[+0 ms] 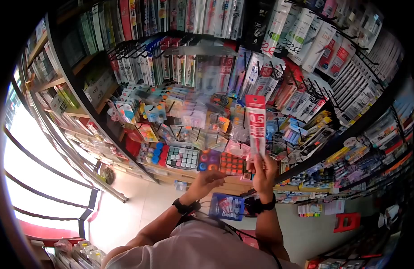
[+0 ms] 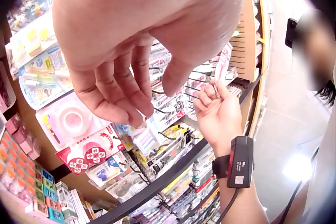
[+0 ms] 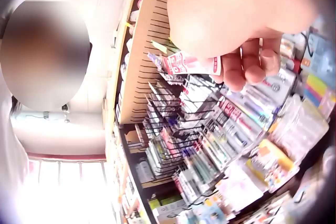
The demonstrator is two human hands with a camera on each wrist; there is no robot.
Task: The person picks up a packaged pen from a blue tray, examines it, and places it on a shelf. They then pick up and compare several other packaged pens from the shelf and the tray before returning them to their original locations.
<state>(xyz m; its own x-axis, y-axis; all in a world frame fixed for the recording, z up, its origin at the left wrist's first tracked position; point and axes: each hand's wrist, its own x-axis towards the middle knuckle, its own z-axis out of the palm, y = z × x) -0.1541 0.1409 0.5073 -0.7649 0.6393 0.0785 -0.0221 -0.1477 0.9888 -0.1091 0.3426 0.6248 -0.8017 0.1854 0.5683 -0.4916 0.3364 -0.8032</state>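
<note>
My right hand (image 1: 264,177) pinches the lower end of a slim red-and-white stationery packet (image 1: 257,119) marked 0.5. The packet stands upright in front of the display, its red header on top. In the right wrist view, the packet (image 3: 191,64) sticks out past the curled fingers (image 3: 234,78). Lower and to the left, my left hand (image 1: 202,184) hovers with relaxed, slightly bent fingers and holds nothing. The left wrist view shows that hand (image 2: 147,29) large and close, hanging in front of packaged tape (image 2: 71,121) on the rack.
Hooks with pen packets (image 1: 184,69) line the display. Below them sit a tray of pale square pieces (image 1: 183,158) and a tray of orange pieces (image 1: 232,164). A blue basket (image 1: 213,208) holding packets is near my waist. A red stool (image 1: 347,222) stands on the floor at right.
</note>
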